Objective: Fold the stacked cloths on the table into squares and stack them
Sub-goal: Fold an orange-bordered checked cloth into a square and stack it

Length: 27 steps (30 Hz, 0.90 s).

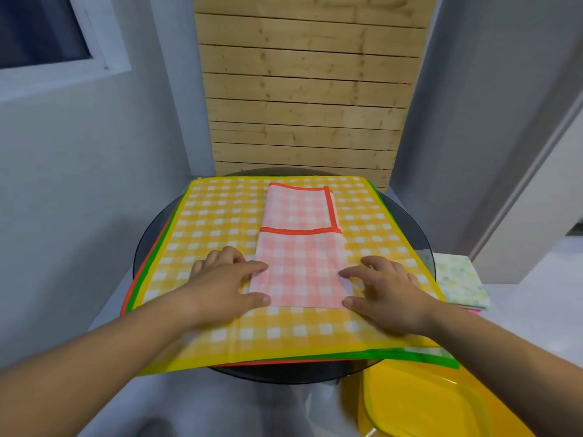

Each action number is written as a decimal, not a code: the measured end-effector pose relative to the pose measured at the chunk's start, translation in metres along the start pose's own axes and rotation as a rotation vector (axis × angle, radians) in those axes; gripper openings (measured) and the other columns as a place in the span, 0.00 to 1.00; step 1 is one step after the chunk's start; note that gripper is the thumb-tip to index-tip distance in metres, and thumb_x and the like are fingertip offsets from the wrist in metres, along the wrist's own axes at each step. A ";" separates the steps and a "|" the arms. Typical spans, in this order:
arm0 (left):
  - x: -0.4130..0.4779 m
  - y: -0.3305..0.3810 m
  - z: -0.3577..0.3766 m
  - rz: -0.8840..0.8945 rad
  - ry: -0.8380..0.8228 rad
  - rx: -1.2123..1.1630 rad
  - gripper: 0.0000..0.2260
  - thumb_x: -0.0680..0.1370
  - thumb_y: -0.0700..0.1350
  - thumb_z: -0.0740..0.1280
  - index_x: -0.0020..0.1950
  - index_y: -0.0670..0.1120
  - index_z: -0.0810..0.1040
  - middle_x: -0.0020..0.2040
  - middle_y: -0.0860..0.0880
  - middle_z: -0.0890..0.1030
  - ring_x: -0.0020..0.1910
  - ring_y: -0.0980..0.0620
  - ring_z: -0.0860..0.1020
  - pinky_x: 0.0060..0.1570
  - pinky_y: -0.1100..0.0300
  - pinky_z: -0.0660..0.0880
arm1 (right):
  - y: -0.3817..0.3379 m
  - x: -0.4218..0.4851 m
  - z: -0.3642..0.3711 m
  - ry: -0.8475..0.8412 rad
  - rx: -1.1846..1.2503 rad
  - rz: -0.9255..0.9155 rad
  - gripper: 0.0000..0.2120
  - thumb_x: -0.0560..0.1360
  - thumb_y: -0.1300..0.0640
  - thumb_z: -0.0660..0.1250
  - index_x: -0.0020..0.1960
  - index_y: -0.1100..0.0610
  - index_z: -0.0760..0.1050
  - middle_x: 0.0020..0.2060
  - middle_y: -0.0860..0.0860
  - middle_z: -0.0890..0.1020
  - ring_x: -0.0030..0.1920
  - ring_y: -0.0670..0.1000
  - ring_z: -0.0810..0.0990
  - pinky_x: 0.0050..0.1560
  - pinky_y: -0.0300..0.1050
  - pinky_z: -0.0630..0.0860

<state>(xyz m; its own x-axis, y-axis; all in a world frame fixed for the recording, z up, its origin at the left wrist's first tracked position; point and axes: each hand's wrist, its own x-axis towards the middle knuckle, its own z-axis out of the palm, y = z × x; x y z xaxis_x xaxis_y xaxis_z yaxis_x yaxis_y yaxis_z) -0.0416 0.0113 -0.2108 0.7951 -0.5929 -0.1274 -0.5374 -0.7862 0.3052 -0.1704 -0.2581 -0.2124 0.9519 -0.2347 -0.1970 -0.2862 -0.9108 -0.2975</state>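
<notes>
Found the pink checked cloth [299, 247], orange-hemmed, folded into a narrow strip, a near flap lying over the far part with its hem crossing the strip at the middle. Found it flat on the centre of the yellow checked cloth [220, 216], top sheet of a stack of spread cloths. Made out a green edge [410, 357] and a red edge [148, 263] of lower sheets peeping out at the near and left sides. Saw the stack draped over a round dark glass table [143, 247], corners overhanging the rim.

Saw the left hand [227, 279] laid palm down beside the strip, index fingertip and thumb tip touching its near left edge, the other fingers loosely bent on the yellow sheet. Saw the right hand [388, 291] mirrored on the other side, index and thumb tips against the near right edge. Judged both hands spread and flat, pressing rather than gripping.

Just past the table's right rim, spotted a small pile of folded pale cloths [457, 279], dotted on top, a pink edge showing below. Nearer, at the lower right, spotted a yellow plastic tray [426, 405], partly under the stack's green corner. Behind the table, noted a wooden slat panel [299, 89] between grey walls, and a window [41, 29] at the upper left.
</notes>
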 end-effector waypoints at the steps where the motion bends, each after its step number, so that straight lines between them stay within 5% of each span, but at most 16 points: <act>1: 0.001 0.000 -0.001 0.016 0.004 0.005 0.29 0.74 0.68 0.65 0.74 0.65 0.65 0.67 0.58 0.63 0.69 0.54 0.59 0.69 0.57 0.57 | -0.001 0.000 -0.001 0.013 -0.018 -0.013 0.26 0.74 0.32 0.62 0.71 0.32 0.63 0.77 0.46 0.56 0.77 0.55 0.52 0.74 0.60 0.52; 4: 0.003 0.003 -0.004 0.123 0.031 -0.026 0.31 0.74 0.64 0.69 0.75 0.61 0.67 0.79 0.56 0.56 0.79 0.53 0.51 0.76 0.54 0.51 | -0.002 -0.001 -0.004 0.147 -0.087 -0.108 0.24 0.72 0.31 0.63 0.67 0.36 0.71 0.77 0.43 0.58 0.77 0.52 0.52 0.74 0.58 0.54; 11: 0.004 0.004 0.003 0.230 -0.050 -0.074 0.32 0.74 0.65 0.69 0.76 0.60 0.66 0.80 0.58 0.57 0.79 0.58 0.53 0.76 0.60 0.53 | -0.007 0.007 -0.002 0.244 -0.032 -0.410 0.22 0.70 0.32 0.69 0.57 0.44 0.81 0.63 0.39 0.77 0.65 0.39 0.70 0.67 0.44 0.69; 18: 0.003 0.005 0.002 0.221 -0.069 -0.114 0.31 0.74 0.64 0.70 0.76 0.59 0.67 0.80 0.59 0.58 0.78 0.60 0.54 0.75 0.62 0.53 | -0.004 0.007 0.000 0.257 -0.232 -0.493 0.28 0.71 0.28 0.59 0.58 0.46 0.81 0.58 0.41 0.81 0.60 0.43 0.76 0.62 0.44 0.70; 27: 0.004 0.007 -0.001 0.210 -0.087 -0.113 0.34 0.72 0.66 0.71 0.75 0.60 0.66 0.78 0.59 0.59 0.77 0.60 0.56 0.73 0.62 0.55 | -0.007 0.005 0.003 0.347 -0.356 -0.589 0.22 0.79 0.36 0.55 0.48 0.50 0.81 0.44 0.45 0.84 0.43 0.50 0.81 0.47 0.48 0.78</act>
<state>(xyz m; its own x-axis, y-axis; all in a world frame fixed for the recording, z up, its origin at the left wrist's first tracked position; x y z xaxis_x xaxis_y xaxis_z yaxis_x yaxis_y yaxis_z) -0.0418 0.0039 -0.2083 0.6399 -0.7575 -0.1295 -0.6493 -0.6230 0.4361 -0.1643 -0.2517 -0.2145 0.9330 0.2833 0.2221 0.2750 -0.9590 0.0679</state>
